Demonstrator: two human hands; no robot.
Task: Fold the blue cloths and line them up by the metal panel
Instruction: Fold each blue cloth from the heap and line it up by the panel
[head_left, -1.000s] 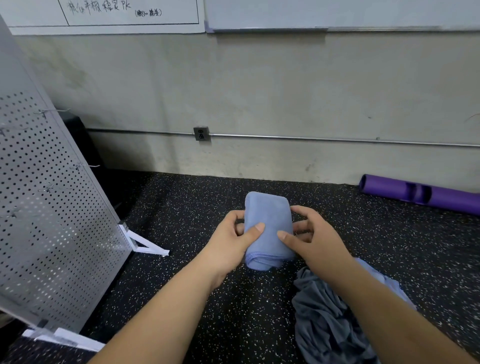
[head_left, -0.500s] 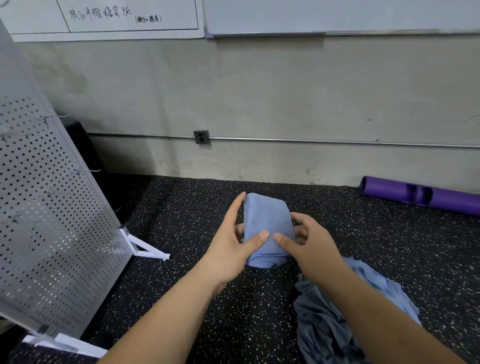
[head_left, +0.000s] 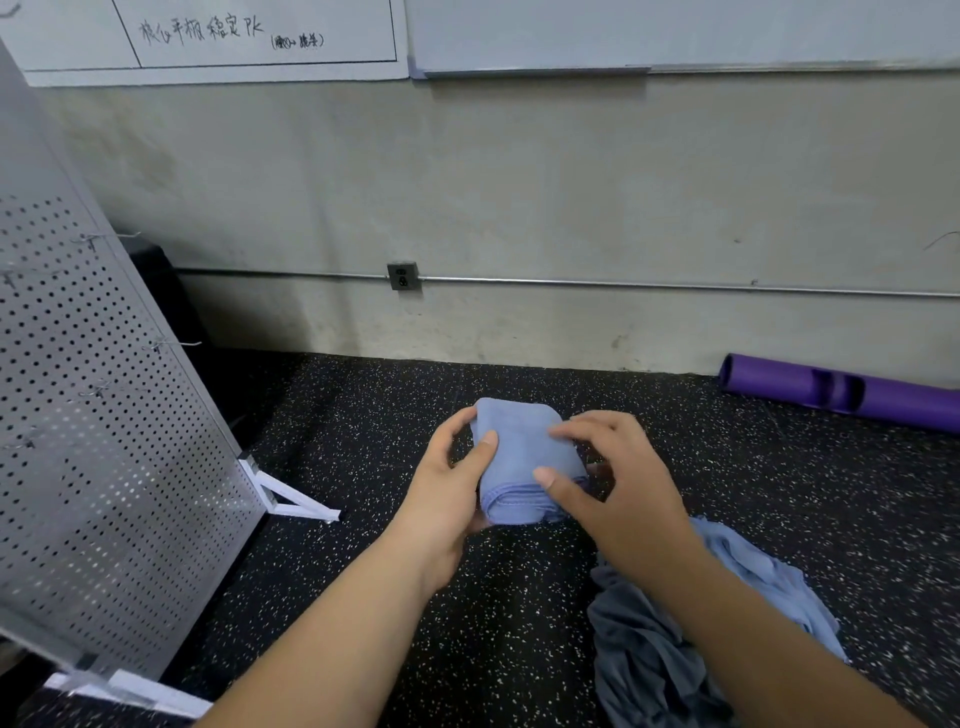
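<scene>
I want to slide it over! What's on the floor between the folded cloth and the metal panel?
Head view: between cloth and panel, just speckled floor and the panel's white foot.

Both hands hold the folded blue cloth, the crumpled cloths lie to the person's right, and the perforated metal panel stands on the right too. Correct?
No. In the head view the perforated grey metal panel stands on the left. The left hand and right hand do hold the folded light-blue cloth, with crumpled blue-grey cloths at right.
</scene>
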